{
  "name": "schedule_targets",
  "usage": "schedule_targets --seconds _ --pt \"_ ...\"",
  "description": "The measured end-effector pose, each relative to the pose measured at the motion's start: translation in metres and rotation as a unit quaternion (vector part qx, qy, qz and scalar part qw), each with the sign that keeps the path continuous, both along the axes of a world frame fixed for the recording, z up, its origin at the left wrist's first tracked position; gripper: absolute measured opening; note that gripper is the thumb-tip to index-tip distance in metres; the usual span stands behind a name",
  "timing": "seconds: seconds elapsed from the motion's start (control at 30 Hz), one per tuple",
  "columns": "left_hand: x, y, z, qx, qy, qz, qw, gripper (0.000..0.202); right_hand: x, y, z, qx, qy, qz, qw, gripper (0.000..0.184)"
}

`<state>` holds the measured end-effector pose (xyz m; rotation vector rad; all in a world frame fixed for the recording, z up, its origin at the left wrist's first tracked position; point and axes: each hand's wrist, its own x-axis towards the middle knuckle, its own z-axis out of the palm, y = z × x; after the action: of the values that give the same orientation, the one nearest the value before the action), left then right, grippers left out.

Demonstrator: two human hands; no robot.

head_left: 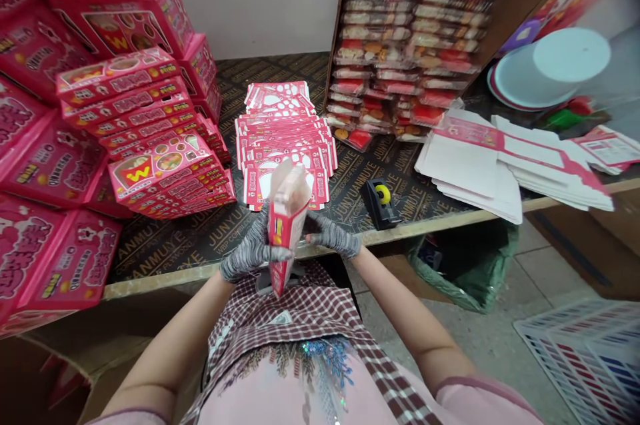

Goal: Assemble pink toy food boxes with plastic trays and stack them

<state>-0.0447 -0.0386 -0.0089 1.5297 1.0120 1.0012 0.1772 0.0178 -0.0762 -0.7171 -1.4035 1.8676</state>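
A small pink printed box point(286, 222) stands on end in front of my apron, its top flap open and something pale inside. My left hand point(253, 248), in a grey knit glove, wraps round the box's left side. From the right, my gloved right hand point(333, 237) pinches the same box. Just beyond, on the dark table point(200, 238), lies a stack of flat pink box blanks point(287, 145).
Piles of filled pink boxes point(145, 125) rise at the left. A cardboard carton of stacked snack packs point(405, 45) stands at the back right. A black tape dispenser point(381, 202), white-backed flat cartons point(500, 158), a green bag point(465, 265) under the table and a white basket point(590, 352) are nearby.
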Motion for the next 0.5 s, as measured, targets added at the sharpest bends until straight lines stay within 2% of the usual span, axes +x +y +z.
schedule_targets --seconds 0.07,0.13,0.27,0.37,0.43,0.5 --pt "0.007 0.004 0.008 -0.046 -0.119 -0.007 0.992 0.091 -0.005 -0.005 0.004 -0.003 -0.018 0.004 1.0 0.062" --pt "0.014 0.006 0.014 -0.041 -0.163 0.034 0.985 0.081 -0.006 -0.007 0.009 -0.005 -0.022 -0.037 0.999 0.055" --pt "0.024 0.004 0.018 0.059 -0.133 0.174 0.974 0.059 -0.001 -0.006 0.019 0.015 0.0 -0.097 0.995 0.063" --pt "0.028 0.005 0.014 0.127 -0.085 0.252 0.956 0.06 0.005 -0.007 0.025 0.048 -0.043 -0.131 0.989 0.057" --pt "0.029 0.009 0.008 0.135 -0.084 0.272 0.949 0.065 0.009 -0.006 0.029 0.059 -0.079 -0.17 0.981 0.046" --pt "0.029 0.015 -0.002 0.107 -0.114 0.245 0.957 0.072 0.014 -0.004 0.034 0.068 -0.111 -0.212 0.969 0.036"
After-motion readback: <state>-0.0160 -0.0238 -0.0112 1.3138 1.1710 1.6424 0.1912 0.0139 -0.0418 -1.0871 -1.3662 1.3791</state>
